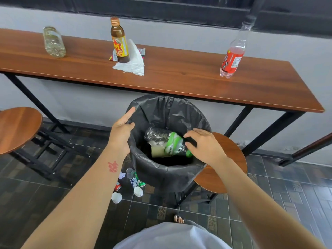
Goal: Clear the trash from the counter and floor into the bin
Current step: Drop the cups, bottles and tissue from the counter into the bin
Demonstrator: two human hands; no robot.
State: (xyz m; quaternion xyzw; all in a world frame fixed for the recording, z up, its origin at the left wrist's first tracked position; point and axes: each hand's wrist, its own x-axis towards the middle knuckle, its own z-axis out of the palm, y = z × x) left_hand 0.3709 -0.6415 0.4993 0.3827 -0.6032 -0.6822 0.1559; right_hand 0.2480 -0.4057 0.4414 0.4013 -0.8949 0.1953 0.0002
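A bin with a black liner stands under the wooden counter. My left hand pinches the liner's left rim. My right hand hovers over the bin's right side with fingers apart, next to the capped end of a green-labelled plastic bottle lying in the bin mouth. On the counter are a clear bottle on its side, an upright brown bottle, a white plastic bag with wrappers, and a red-labelled bottle.
Floor trash lies left of the bin's base: two white cups, a clear cup, cans and a scrap of paper. Round wooden stools stand at the left and right of the bin. My foot is below.
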